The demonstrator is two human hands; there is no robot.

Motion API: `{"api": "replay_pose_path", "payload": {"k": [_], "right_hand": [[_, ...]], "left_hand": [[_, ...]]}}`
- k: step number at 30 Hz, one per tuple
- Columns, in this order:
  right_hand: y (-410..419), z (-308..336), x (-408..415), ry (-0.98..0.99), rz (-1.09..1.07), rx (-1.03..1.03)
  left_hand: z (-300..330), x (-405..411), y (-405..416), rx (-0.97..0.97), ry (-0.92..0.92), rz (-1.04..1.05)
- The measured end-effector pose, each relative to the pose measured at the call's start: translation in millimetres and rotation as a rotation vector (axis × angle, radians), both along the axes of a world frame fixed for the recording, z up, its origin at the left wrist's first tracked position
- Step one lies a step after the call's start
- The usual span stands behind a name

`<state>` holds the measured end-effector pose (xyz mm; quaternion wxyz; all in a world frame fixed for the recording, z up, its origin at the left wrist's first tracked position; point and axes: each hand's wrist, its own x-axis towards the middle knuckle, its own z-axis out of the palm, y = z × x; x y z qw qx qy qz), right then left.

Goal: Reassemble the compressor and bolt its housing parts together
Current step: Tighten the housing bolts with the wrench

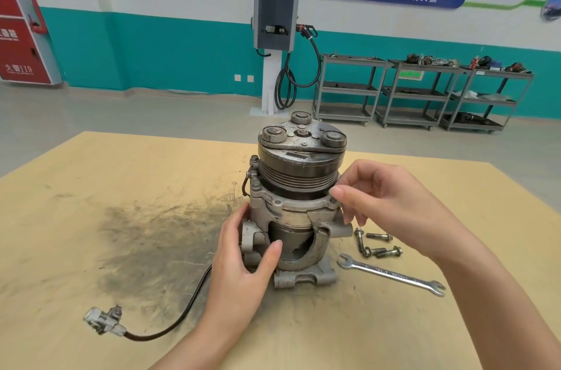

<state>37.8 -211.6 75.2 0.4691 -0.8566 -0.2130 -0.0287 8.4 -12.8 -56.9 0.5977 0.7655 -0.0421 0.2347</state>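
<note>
steadying compressor in curled left hand; right hand pinching at flange, contents unclear; bolts, wrench waiting beside fingers.

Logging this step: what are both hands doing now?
Left hand: grips the compressor body.
Right hand: fingers curled at the housing flange; contents cannot be told.
</note>
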Motion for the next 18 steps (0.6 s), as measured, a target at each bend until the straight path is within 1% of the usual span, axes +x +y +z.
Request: {"api": "replay_pose_path", "payload": {"k": [2, 6, 8, 10, 13, 18], "right_hand": [[6.3, -2.6, -2.0, -0.081, -0.079, -0.081], [10.8, -4.5, -9.5, -0.318, -0.195, -0.432], [13.9, -6.1, -11.3, -0.386, -0.233, -0.519], [17.8, -9.0, -11.7, -0.424, -0.271, -0.572], [19.1, -11.3, -10.0, -0.449, -0.295, -0.588], [12.6, -7.2, -6.7, -0.441, -0.231, -0.563]], "left_hand": [[-0.4, 0.1, 0.6, -0.004, -0.017, 0.000], [-1.0, 0.6, 0.9, -0.037, -0.016, -0.013], [-0.4, 0.7, 0.4, -0.043, -0.019, -0.021], [-0.2, 0.5, 0.1, -0.052, -0.022, -0.026], [0.5, 0.1, 0.4, -0.059, -0.024, -0.027], [2.0, 0.0, -0.2, -0.072, -0.016, -0.032]]}}
